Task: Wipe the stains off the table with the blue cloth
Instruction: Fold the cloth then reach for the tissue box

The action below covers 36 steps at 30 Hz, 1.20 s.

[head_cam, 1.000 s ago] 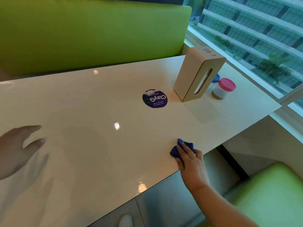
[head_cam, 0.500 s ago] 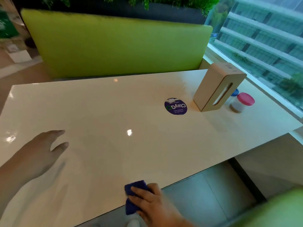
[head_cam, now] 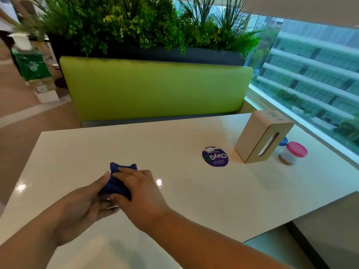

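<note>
- Glossy cream table, smooth and flat, catching light glints; a lime padded bench and leafy planter stand behind.
- Blue cloth, soft and bunched, sits left of centre between both hands, two corners poking up.
- Far right: upright tan tissue box, with a round purple sticker on one side and a pink-lidded jar on the other.
- Left hand cups the cloth, its grip curled round it; right hand clamps it from above.

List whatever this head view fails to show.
Head view only:
- blue cloth: mostly covered by left hand and right hand.
- table: no stains discernible on its glossy top; glare spots.
- Blue-lidded jar: mostly behind the tissue box.
- Sticker: small print too small.
</note>
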{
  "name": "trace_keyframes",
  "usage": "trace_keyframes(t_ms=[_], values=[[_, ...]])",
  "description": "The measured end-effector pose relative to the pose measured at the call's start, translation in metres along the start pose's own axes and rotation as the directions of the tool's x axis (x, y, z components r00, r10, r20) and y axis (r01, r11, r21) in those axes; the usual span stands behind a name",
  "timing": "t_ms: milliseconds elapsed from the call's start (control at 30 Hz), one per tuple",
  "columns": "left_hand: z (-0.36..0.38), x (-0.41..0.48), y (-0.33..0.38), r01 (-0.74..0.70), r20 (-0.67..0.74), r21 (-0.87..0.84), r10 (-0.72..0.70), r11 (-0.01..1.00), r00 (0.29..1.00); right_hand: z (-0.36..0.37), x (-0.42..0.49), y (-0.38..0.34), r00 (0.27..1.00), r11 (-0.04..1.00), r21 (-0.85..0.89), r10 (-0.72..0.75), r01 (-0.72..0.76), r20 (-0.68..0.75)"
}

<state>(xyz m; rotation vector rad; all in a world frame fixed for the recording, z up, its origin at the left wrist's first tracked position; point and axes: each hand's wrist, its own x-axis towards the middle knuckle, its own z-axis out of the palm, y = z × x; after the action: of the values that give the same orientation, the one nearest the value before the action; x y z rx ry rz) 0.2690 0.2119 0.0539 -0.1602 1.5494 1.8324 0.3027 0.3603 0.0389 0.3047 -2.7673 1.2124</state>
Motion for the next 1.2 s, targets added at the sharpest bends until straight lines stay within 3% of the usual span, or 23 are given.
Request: trace_keyframes(t_ms=[100,233,333,467,633,800,1033,1200], values=[[-0.001,0.006,0.014,-0.108,-0.02,-0.121,0.107,0.987,0.994,0.007,0.021,-0.01,1.0,1.0,0.021,0.007,-0.007,0.028],[-0.019,0.019,0.03,-0.147,0.015,-0.098,0.149,0.984,0.989,0.008,0.044,-0.014,0.997,0.998,0.04,0.041,-0.044,0.071],[-0.036,0.031,0.044,-0.15,0.008,-0.058,0.151,0.987,0.989,0.005,0.059,-0.011,0.989,0.974,0.18,0.13,-0.14,0.067],[-0.048,0.051,0.056,-0.143,0.04,-0.005,0.143,0.99,0.989,0.016,0.072,0.001,0.986,0.993,0.024,0.108,-0.112,0.128],[-0.051,0.085,0.06,-0.075,0.083,0.043,0.072,0.996,0.994,0.033,0.081,0.024,0.976,0.968,0.131,0.217,-0.215,-0.006],[-0.042,0.118,0.056,-0.017,0.055,0.138,0.009,0.99,0.998,0.027,0.078,0.054,0.933,0.918,0.203,0.357,-0.342,-0.047],[-0.018,0.153,0.056,0.017,-0.01,0.25,-0.015,0.968,1.0,0.003,0.084,0.11,0.936,0.943,0.059,0.331,-0.326,-0.122],[-0.011,0.171,0.051,0.034,-0.083,0.27,-0.012,0.962,0.996,-0.043,0.075,0.194,0.784,0.839,-0.069,0.47,-0.539,-0.404]])
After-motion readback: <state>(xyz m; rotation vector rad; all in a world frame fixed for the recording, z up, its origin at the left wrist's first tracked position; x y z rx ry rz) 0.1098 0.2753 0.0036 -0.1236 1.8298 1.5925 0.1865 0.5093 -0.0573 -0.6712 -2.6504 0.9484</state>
